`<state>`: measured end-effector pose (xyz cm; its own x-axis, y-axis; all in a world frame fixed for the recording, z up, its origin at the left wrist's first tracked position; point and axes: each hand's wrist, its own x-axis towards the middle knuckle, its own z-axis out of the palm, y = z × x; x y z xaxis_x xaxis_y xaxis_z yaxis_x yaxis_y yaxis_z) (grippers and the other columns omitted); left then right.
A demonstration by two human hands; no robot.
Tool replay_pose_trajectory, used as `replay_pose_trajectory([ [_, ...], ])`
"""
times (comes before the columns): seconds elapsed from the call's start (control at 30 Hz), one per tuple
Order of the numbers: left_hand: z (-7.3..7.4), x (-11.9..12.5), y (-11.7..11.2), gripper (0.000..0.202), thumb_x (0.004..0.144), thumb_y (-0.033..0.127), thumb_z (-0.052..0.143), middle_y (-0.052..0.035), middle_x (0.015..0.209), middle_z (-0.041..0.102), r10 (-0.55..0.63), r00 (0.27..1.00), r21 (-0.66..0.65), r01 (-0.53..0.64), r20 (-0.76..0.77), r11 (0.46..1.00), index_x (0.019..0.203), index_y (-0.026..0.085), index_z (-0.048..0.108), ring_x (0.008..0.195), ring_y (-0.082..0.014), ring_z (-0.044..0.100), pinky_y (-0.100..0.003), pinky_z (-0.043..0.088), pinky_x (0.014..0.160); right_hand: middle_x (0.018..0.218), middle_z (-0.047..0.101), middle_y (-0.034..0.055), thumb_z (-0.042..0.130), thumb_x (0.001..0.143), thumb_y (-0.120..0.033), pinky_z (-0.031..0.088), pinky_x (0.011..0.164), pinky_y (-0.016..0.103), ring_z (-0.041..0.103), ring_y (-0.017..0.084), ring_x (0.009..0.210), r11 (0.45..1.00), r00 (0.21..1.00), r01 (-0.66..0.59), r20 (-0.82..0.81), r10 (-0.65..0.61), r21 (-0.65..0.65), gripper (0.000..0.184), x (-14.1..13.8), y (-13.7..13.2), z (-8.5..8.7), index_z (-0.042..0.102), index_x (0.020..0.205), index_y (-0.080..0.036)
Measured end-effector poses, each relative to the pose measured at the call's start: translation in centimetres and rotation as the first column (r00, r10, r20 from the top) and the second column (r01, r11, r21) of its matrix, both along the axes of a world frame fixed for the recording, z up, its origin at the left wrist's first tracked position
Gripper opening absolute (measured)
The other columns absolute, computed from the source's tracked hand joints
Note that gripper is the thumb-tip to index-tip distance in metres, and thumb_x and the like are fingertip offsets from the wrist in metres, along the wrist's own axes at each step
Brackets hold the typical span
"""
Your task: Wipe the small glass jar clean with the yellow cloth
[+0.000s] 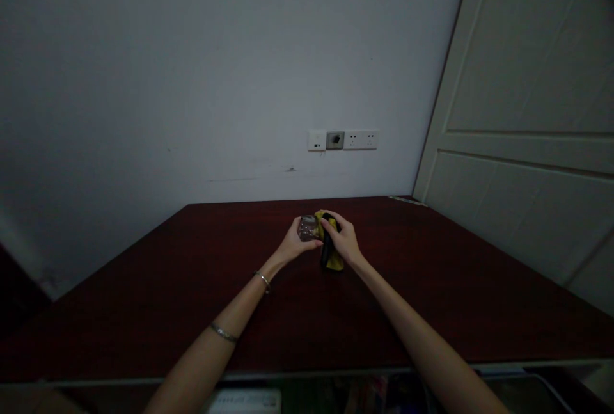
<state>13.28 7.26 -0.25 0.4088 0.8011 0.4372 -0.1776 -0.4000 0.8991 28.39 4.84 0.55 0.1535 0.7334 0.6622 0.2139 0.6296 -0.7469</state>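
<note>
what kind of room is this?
Likely a home or office room: a dark red table against a plain white wall, a wall socket strip, and a panelled white door.

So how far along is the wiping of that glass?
Mid-job, it seems. The left hand holds a small clear glass above the dark red table, and the right hand presses a yellow cloth against it. Nothing looks finished: the glass is not set down, and no other wiped items show. How clean it is cannot be told; the picture is too dim.
</note>
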Motion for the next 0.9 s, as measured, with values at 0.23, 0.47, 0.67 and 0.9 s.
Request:
replay_pose_trajectory([
  [0.23, -0.1, -0.1, 0.4, 0.064, 0.054, 0.025, 0.078, -0.009, 0.106, 0.057, 0.043, 0.999, 0.047, -0.044, 0.028, 0.998, 0.106, 0.015, 0.043, 0.096, -0.0194, 0.057, -0.035, 0.041, 0.09, 0.101, 0.064, 0.0059, 0.053, 0.081, -0.032, 0.042, 0.091, 0.04, 0.057, 0.022, 0.098, 0.991, 0.994, -0.029, 0.11, 0.014, 0.131, 0.02, -0.1, -1.4, 0.8, 0.062, 0.097, -0.025],
  [0.47, -0.1, 0.1, -0.2, 0.065, 0.052, 0.027, 0.079, -0.0082, 0.106, 0.057, -0.002, 0.999, 0.035, 0.003, -0.032, 0.999, 0.105, 0.016, 0.042, 0.097, -0.0201, 0.057, -0.034, 0.043, 0.089, 0.102, 0.064, 0.0064, 0.05, 0.082, -0.03, 0.042, 0.091, 0.039, 0.057, 0.022, 0.098, 0.991, 0.992, 0.039, 0.111, -0.053, 0.129, 0.021, 0.0, -1.1, 0.7, 0.062, 0.098, -0.024],
  [0.67, 0.0, 0.4, -0.8, 0.07, 0.051, 0.027, 0.08, -0.009, 0.109, 0.054, 0.01, 0.997, 0.075, -0.004, -0.075, 0.997, 0.108, 0.016, 0.041, 0.101, -0.0217, 0.055, -0.036, 0.042, 0.091, 0.104, 0.066, 0.006, 0.051, 0.082, -0.031, 0.043, 0.091, 0.039, 0.059, 0.022, 0.098, 0.997, 0.997, -0.015, 0.076, 0.008, 0.08, 0.021, 0.3, -0.7, 0.8, 0.062, 0.098, -0.022],
  [0.9, -0.3, 0.2, -0.2, 0.067, 0.054, 0.028, 0.079, -0.0085, 0.106, 0.055, 0.083, 0.996, 0.094, -0.08, -0.024, 0.992, 0.108, 0.016, 0.041, 0.1, -0.0212, 0.055, -0.036, 0.041, 0.091, 0.104, 0.066, 0.0049, 0.052, 0.082, -0.033, 0.043, 0.091, 0.037, 0.059, 0.022, 0.1, 0.987, 0.989, -0.129, 0.087, 0.121, 0.092, 0.022, -0.2, -1.7, 1.3, 0.063, 0.098, -0.024],
])
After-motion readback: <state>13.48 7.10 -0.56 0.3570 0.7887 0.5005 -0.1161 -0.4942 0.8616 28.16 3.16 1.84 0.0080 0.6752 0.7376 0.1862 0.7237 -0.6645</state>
